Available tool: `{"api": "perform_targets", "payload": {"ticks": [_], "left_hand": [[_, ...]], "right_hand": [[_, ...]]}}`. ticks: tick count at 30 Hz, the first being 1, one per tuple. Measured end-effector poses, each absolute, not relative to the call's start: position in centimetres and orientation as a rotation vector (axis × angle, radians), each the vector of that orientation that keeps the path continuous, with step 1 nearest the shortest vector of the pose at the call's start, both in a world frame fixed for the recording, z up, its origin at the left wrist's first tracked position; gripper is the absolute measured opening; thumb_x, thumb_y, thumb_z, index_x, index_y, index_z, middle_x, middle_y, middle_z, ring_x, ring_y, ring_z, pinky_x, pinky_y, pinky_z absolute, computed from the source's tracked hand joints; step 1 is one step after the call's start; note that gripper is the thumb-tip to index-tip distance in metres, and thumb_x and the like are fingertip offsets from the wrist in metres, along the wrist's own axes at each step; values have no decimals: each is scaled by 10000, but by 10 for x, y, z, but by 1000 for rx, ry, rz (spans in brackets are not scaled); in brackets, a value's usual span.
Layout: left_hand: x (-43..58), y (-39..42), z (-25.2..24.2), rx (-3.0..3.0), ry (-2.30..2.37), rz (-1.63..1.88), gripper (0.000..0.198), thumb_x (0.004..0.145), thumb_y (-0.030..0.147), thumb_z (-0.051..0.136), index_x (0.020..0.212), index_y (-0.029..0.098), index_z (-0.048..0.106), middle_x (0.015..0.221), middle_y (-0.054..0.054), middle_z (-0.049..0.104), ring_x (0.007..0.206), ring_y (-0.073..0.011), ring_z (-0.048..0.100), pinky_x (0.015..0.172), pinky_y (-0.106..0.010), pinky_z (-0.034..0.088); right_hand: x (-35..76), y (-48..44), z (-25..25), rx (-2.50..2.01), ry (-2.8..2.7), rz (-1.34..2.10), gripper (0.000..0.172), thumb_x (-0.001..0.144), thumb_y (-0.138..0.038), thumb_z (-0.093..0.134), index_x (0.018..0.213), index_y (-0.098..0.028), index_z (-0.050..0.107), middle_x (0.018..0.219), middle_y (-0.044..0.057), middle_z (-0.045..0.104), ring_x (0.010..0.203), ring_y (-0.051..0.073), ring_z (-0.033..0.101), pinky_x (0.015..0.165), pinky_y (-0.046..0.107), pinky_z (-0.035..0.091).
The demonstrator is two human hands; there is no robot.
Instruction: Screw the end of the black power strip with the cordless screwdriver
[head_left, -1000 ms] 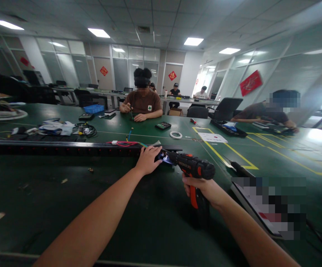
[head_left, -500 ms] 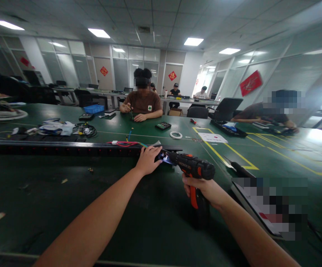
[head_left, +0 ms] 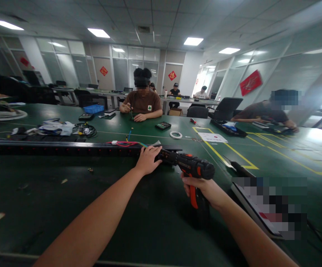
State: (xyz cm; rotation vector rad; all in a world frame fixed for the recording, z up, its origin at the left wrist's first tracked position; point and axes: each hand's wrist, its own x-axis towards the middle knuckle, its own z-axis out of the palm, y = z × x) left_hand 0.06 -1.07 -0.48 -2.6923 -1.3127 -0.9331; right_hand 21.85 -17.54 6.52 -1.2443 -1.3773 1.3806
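Note:
A long black power strip [head_left: 94, 149] with red marks along its front lies across the table. My left hand [head_left: 149, 160] grips its right end, fingers over the top and thumb on the near side. My right hand [head_left: 198, 185] is wrapped round the handle of a black and orange cordless drill [head_left: 196, 165]. The drill points left, its front at the strip's end close to my left thumb; the tip itself cannot be made out. Red wires [head_left: 126, 143] with a white connector lie on the strip near my left fingers, and a green-yellow wire runs under them.
Tangled cables and plastic bags [head_left: 58, 128] lie behind the strip. Further back are a white ring [head_left: 176, 135], a black case [head_left: 163, 126] and a blue basket [head_left: 93, 108]. At right lie a black-handled tool [head_left: 241, 169] and a notebook [head_left: 257, 211]. Co-workers sit around the table.
The bright light at the drill's front has gone out, and the strip's end there looks dark. Both hands keep the same place.

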Motion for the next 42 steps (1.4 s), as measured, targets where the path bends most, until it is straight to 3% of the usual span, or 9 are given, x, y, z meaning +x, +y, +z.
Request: {"api": "perform_targets", "payload": {"ticks": [42], "left_hand": [[0, -12, -3, -2708, -1326, -916, 635, 942, 393, 621, 1533, 273, 419, 1487, -75, 563, 1381, -288, 424, 1188, -564, 212]], "right_hand": [[220, -171, 62, -1253, -1373, 1385, 223, 753, -348, 755, 834, -190, 620, 577, -23, 633, 536, 160, 581, 566, 289, 457]]}}
